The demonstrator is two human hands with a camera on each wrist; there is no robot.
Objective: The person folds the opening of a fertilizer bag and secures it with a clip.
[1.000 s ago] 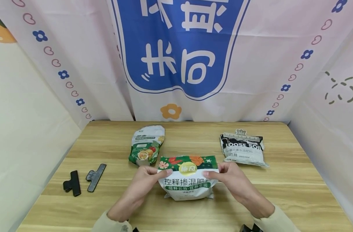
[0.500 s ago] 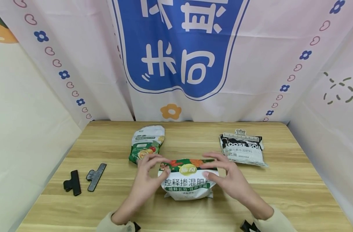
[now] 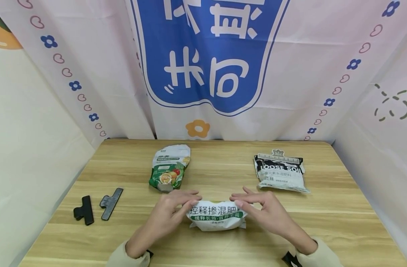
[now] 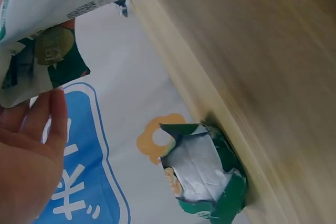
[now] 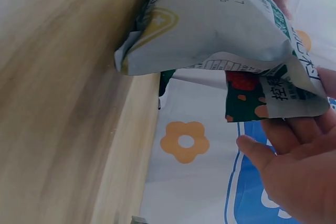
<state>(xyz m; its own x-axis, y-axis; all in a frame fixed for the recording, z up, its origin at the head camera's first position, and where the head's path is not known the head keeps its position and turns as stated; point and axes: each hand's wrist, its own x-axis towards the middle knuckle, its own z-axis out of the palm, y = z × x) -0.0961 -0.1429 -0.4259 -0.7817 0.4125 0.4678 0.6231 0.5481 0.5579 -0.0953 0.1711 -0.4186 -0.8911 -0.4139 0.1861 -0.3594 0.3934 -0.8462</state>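
A white fertilizer bag [image 3: 216, 218] stands at the table's near middle, its top folded over to the far side. My left hand [image 3: 166, 211] pinches the fold's left end, thumb on the front and fingers behind. At the right end my right hand [image 3: 271, 213] does the same. Both wrist views show the green printed flap [image 5: 247, 95] hanging down the back, with the fingers right at the fold. In the head view the flap is hidden behind the bag.
A green-and-white pouch [image 3: 170, 167] lies behind my left hand. Farther right lies a LOOSE SOIL bag [image 3: 281, 176] with a clear clip [image 3: 278, 156] across its top. On the left are a black clip [image 3: 85, 210] and a grey clip [image 3: 110, 204]. A printed curtain hangs behind the table [image 3: 223, 155].
The bag's green top band, facing me before, has gone over to the back. My fingers have come over the top edge, and both hands have stayed at its two ends.
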